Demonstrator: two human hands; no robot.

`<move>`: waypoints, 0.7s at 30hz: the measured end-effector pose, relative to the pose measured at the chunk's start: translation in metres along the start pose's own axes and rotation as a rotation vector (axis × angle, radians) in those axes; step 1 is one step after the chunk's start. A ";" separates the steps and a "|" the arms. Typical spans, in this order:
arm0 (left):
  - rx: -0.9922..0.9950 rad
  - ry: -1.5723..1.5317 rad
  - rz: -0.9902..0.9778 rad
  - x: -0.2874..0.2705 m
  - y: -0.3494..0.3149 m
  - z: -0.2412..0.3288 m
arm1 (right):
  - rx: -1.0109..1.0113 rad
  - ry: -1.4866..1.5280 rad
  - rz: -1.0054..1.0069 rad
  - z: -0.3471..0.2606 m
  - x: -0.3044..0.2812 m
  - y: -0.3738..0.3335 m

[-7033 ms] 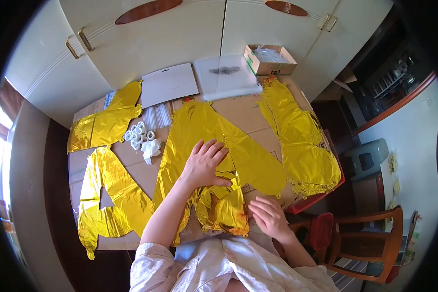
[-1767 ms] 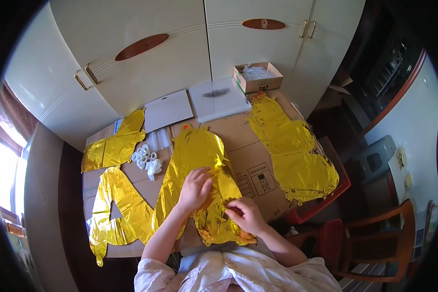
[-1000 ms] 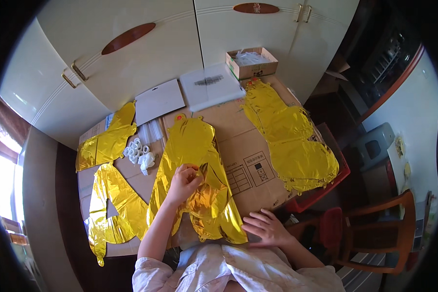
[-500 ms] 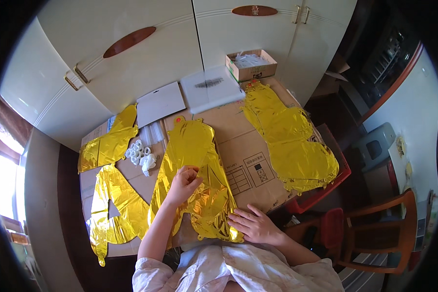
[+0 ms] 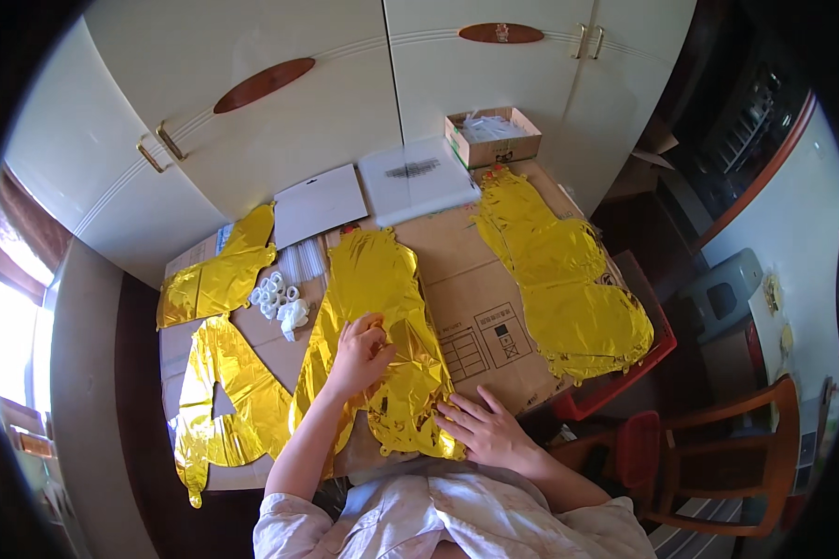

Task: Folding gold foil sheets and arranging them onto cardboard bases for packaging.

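A gold foil balloon (image 5: 373,270) lies flat and uninflated in front of me, with wrinkles in its lower half. My left hand (image 5: 359,354) rests over its middle, fingers curled in; whatever may be between them is hidden. On the balloon's lower right edge my right hand (image 5: 489,430) lies palm down, its fingers spread across the foil and the cardboard (image 5: 461,279). To the left, a gold balloon with a triangular opening (image 5: 252,401) lies beside it. Another flat gold balloon (image 5: 578,289) covers the right side of the cardboard.
A fourth gold foil piece (image 5: 214,279) lies at the far left. Near it are white rings (image 5: 270,293) and clear straws (image 5: 300,264). Along the back sit a white card (image 5: 322,207), a clear plastic packet (image 5: 419,186) and an open box (image 5: 494,149). A wooden chair (image 5: 727,466) stands right.
The whole view has shifted slightly down and right. My left hand stays curled over the balloon's middle, where the foil creases differently. My right hand keeps its place on the edge.
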State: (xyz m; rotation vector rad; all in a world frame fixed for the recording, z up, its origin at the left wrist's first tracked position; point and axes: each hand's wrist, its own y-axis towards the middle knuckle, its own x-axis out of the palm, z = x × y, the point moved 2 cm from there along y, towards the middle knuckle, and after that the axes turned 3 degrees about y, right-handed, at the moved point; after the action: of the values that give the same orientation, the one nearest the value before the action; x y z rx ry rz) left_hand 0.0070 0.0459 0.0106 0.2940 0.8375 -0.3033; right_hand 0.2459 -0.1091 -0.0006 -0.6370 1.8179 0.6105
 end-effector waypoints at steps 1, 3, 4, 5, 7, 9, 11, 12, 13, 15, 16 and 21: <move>-0.004 -0.012 -0.013 0.000 0.000 -0.001 | 0.000 -0.003 -0.017 -0.001 -0.002 0.000; -0.013 -0.039 -0.045 0.000 0.000 -0.003 | 0.003 -0.006 -0.054 -0.002 -0.005 -0.001; -0.012 -0.016 -0.036 -0.002 -0.001 -0.003 | -0.007 0.039 -0.007 -0.002 -0.005 0.000; -0.006 0.001 -0.030 -0.001 -0.002 -0.002 | -0.011 0.082 0.039 -0.003 -0.005 -0.001; 0.017 0.034 -0.014 -0.002 -0.003 0.003 | -0.023 0.169 0.113 -0.003 -0.007 -0.003; 0.048 0.061 0.006 -0.007 -0.005 0.014 | -0.042 0.262 0.166 -0.003 -0.012 -0.004; 0.080 0.011 -0.020 -0.007 0.000 0.020 | -0.020 0.306 0.221 0.006 -0.009 -0.007; 0.095 -0.015 -0.032 -0.008 0.003 0.024 | -0.010 0.327 0.246 0.010 -0.007 -0.009; 0.117 -0.079 -0.080 -0.008 0.007 0.030 | 0.032 0.371 0.276 0.012 -0.006 -0.011; 0.162 -0.201 -0.172 -0.009 0.015 0.044 | 0.110 0.457 0.342 0.019 -0.006 -0.014; 0.206 -0.308 -0.229 -0.006 0.016 0.047 | 0.137 0.498 0.331 0.022 -0.005 -0.017; 0.271 -0.231 -0.272 -0.001 0.017 0.054 | 0.314 0.962 0.591 0.040 -0.004 -0.028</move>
State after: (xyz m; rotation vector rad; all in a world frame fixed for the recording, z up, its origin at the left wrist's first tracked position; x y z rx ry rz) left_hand 0.0495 0.0415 0.0486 0.3904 0.6069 -0.6950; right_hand 0.2929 -0.1019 -0.0116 -0.1433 2.9828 0.3850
